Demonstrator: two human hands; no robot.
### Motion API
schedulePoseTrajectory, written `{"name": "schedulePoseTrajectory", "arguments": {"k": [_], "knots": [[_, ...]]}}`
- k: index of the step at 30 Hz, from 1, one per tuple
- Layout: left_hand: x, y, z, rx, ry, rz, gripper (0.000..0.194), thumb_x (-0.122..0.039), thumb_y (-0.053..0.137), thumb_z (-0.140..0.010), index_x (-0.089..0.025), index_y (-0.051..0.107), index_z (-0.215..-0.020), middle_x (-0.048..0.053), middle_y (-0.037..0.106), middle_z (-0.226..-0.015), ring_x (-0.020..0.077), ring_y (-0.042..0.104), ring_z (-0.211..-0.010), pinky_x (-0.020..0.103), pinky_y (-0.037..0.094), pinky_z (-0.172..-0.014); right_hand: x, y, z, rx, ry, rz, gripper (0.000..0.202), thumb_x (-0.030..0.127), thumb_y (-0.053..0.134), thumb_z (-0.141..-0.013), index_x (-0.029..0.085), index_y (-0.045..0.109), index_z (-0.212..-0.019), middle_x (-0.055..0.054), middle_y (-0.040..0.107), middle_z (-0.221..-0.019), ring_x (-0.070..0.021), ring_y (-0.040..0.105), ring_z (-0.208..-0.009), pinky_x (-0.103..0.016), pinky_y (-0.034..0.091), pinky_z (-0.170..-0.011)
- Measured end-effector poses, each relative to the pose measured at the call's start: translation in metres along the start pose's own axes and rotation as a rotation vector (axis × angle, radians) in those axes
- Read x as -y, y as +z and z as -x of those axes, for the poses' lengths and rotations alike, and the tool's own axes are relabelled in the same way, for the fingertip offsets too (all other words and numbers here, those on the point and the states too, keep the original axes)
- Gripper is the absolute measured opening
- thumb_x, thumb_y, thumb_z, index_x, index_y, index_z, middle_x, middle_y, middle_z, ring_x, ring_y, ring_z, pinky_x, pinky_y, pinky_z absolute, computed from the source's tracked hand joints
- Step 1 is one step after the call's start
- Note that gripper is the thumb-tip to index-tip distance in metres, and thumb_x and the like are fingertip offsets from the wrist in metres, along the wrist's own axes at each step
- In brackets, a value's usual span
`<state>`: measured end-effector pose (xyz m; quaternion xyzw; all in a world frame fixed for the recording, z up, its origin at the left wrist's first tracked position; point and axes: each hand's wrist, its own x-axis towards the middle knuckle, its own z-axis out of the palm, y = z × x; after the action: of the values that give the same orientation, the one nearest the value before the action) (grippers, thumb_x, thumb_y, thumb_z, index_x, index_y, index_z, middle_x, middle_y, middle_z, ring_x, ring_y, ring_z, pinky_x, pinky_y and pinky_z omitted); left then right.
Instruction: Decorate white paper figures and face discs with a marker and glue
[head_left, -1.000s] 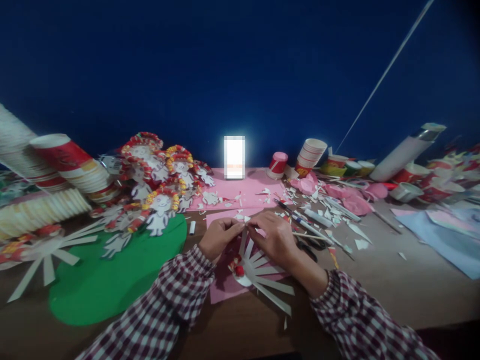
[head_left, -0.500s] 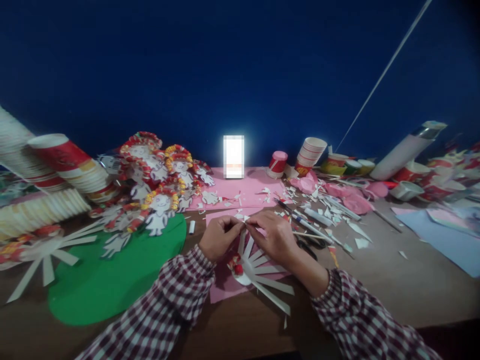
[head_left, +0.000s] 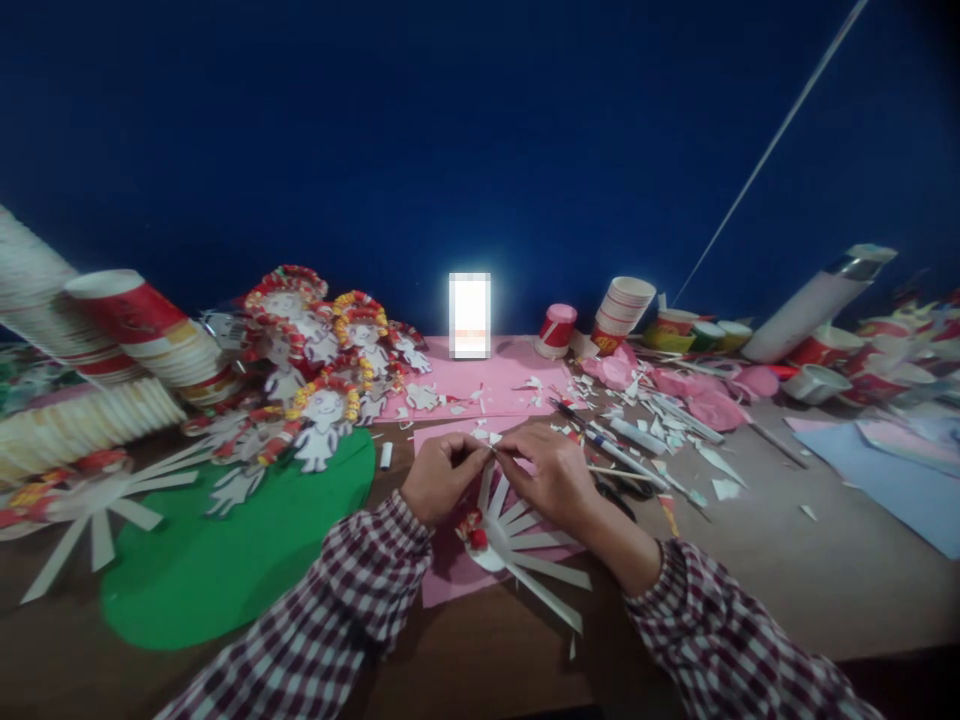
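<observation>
A cut paper cup (head_left: 491,553) with white strips fanned out lies on a pink sheet (head_left: 442,580) in front of me, with a red curled part at its left. My left hand (head_left: 444,477) and my right hand (head_left: 551,475) meet above its far side, fingertips nearly touching. Both hands pinch the tip of a white paper strip, partly hidden by the fingers. Several strips spread to the right, under my right wrist.
Left are a green sheet (head_left: 240,560), paper dolls with red and yellow curls (head_left: 326,415), another fanned cup (head_left: 97,495) and stacked cups (head_left: 150,330). Right lie scissors (head_left: 619,495), pens, paper scraps (head_left: 724,489) and blue sheets (head_left: 877,480). A bright blurred rectangle (head_left: 469,315) stands behind.
The whole view has shifted very slightly. Both hands keep nearly the same pose at the strip.
</observation>
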<state>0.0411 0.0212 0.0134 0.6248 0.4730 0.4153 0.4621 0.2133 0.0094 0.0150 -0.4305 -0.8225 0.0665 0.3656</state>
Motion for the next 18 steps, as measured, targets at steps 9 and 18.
{"name": "schedulePoseTrajectory", "arguments": {"k": [9,18], "knots": [[0.0016,0.0005,0.0003,0.024,-0.058,0.071,0.025,-0.039,0.064,-0.069,-0.014,0.065,-0.072,0.002,0.065,-0.064,0.0122,0.054,-0.056,0.023,0.042,-0.052,0.004,-0.0021,-0.0013,-0.013,0.013,0.013,0.009,0.02,0.057,-0.085,0.019,0.066,-0.085,-0.005,0.067,-0.078,-0.0176,0.06,-0.078,-0.027,0.045,-0.072],[0.0018,0.0008,0.0008,0.055,-0.118,0.166,0.028,-0.043,0.066,-0.067,-0.016,0.063,-0.072,-0.005,0.051,-0.045,0.0086,0.043,-0.042,0.021,0.034,-0.042,0.0041,-0.0017,-0.0014,-0.018,0.003,0.021,0.01,0.019,0.056,-0.085,0.019,0.065,-0.085,-0.006,0.067,-0.08,-0.0186,0.06,-0.079,-0.028,0.046,-0.073]]}}
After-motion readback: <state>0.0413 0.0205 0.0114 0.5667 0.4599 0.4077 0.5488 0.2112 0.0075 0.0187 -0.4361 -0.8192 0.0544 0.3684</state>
